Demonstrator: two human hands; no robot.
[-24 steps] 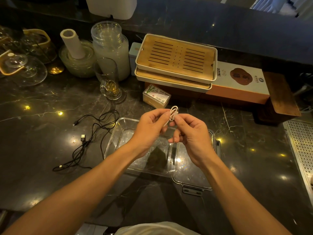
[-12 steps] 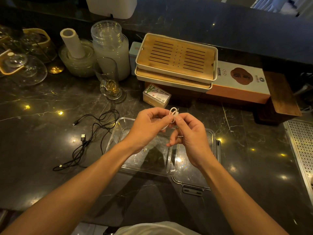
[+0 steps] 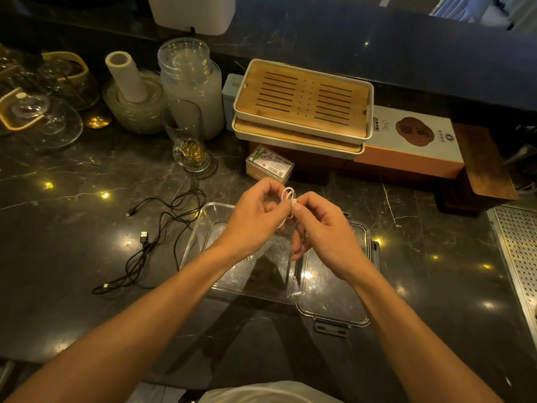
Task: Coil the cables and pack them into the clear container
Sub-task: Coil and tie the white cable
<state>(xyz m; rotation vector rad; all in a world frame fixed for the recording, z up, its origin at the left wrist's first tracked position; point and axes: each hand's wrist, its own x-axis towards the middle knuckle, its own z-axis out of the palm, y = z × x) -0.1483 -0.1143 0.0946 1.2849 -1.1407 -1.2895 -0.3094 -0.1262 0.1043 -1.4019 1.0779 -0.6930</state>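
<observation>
A short white cable (image 3: 288, 196), folded into small loops, is held in the air above the clear container (image 3: 200, 228). My left hand (image 3: 255, 219) pinches it from the left and my right hand (image 3: 325, 228) pinches it from the right; most of the cable is hidden between my fingers. The container stands open on the dark marble counter, with its clear lid (image 3: 334, 292) lying flat at its right side. Loose black cables (image 3: 162, 228) lie tangled on the counter to the left of the container, with plug ends showing.
Behind my hands stand a small card box (image 3: 268, 165), stacked bamboo tea trays (image 3: 302, 103) on an orange box (image 3: 412, 141), a glass cup (image 3: 189, 138) and glass jars (image 3: 189, 80). Glassware crowds the far left. A perforated metal drain grid (image 3: 520, 257) runs along the right edge.
My hands stay almost in place above the container while my fingers work the white cable; its loops look slightly tighter. The black cables have not moved.
</observation>
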